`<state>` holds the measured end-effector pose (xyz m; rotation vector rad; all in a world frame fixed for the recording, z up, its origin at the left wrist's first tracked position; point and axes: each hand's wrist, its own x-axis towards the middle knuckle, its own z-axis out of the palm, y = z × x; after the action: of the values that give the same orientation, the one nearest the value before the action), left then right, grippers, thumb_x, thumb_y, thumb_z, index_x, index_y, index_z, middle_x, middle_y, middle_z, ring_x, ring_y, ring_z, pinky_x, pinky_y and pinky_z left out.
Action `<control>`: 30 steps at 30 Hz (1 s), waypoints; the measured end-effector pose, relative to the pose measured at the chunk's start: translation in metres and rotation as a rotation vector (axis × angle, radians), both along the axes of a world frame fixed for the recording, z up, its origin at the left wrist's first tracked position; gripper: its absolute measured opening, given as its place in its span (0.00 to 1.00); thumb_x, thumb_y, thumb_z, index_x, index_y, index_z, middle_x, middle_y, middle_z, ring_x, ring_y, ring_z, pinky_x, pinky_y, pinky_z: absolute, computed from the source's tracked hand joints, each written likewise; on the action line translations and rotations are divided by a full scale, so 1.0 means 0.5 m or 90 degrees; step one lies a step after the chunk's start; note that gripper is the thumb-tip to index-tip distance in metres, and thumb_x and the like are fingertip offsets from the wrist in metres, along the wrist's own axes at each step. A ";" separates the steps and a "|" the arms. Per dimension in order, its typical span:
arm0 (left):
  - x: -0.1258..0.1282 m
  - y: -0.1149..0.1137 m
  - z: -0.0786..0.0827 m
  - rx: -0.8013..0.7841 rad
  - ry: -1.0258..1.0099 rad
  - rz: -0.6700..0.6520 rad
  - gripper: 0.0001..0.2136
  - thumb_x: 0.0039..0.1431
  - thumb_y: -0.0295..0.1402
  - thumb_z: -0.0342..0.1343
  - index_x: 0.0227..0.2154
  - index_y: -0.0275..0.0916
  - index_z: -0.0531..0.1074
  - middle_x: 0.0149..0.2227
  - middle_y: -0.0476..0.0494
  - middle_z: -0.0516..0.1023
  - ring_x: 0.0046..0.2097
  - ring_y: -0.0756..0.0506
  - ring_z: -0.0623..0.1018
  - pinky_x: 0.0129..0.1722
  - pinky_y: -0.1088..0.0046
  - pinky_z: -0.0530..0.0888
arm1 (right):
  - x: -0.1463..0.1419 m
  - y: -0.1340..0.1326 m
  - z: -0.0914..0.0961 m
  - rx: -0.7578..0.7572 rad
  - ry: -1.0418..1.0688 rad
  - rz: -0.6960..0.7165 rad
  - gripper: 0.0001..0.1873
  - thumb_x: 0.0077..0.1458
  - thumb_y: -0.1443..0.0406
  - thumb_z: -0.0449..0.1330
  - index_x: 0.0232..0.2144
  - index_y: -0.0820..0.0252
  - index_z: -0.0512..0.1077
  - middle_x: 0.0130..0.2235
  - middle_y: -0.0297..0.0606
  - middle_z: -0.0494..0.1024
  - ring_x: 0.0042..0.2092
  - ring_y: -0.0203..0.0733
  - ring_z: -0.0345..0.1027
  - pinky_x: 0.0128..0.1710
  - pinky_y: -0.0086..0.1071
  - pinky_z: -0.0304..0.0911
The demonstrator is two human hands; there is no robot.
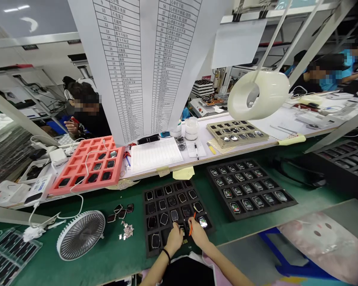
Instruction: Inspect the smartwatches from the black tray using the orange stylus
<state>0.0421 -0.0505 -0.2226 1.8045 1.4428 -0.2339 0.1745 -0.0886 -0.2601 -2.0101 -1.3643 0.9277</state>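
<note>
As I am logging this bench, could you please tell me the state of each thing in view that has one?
Left hand, at the left black tray
Right hand, holding the orange tool
Left black tray, loaded, partly hidden
Right black tray, filled
Pink tray, partly filled
Beige tray, loaded
Fan, tilted; whether running, unclear
Printed sheet, hanging
Pen, lying flat
</note>
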 end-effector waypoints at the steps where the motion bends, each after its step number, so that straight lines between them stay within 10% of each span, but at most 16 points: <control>1: 0.000 -0.001 -0.003 -0.003 -0.004 0.003 0.14 0.67 0.28 0.36 0.49 0.30 0.61 0.44 0.30 0.78 0.46 0.42 0.78 0.43 0.71 0.69 | -0.003 0.000 -0.001 -0.004 0.007 0.001 0.12 0.61 0.70 0.43 0.33 0.59 0.66 0.28 0.42 0.76 0.33 0.46 0.75 0.31 0.31 0.61; 8: -0.005 -0.003 -0.019 0.036 -0.065 0.001 0.15 0.68 0.33 0.33 0.43 0.38 0.65 0.45 0.36 0.78 0.49 0.43 0.77 0.46 0.71 0.67 | -0.001 0.001 0.015 0.031 0.107 -0.038 0.09 0.55 0.71 0.46 0.27 0.56 0.64 0.24 0.38 0.74 0.29 0.46 0.73 0.30 0.33 0.60; 16: -0.027 0.032 0.012 0.009 -0.216 0.073 0.12 0.66 0.33 0.37 0.42 0.39 0.65 0.38 0.42 0.78 0.41 0.45 0.80 0.38 0.72 0.71 | 0.035 0.060 0.126 0.123 0.356 -0.143 0.27 0.54 0.42 0.43 0.36 0.57 0.65 0.19 0.29 0.67 0.17 0.41 0.67 0.15 0.30 0.55; 23: -0.026 0.107 0.174 -0.023 -0.442 0.158 0.24 0.65 0.49 0.30 0.52 0.39 0.60 0.37 0.43 0.74 0.31 0.48 0.79 0.18 0.80 0.66 | 0.071 0.097 0.348 0.205 0.572 -0.074 0.22 0.48 0.53 0.65 0.43 0.55 0.67 0.37 0.36 0.73 0.27 0.38 0.73 0.17 0.26 0.59; 30: -0.030 0.125 0.378 -0.031 -0.695 0.173 0.26 0.53 0.44 0.59 0.53 0.42 0.63 0.53 0.38 0.68 0.32 0.51 0.76 0.20 0.81 0.69 | 0.054 0.085 0.472 0.250 0.574 -0.029 0.19 0.50 0.55 0.65 0.40 0.57 0.69 0.33 0.34 0.73 0.22 0.34 0.70 0.14 0.24 0.52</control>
<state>0.0269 0.0123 -0.0336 1.2860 0.8272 0.7436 0.2012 -0.0463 -0.0240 -1.0846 -0.8758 1.2137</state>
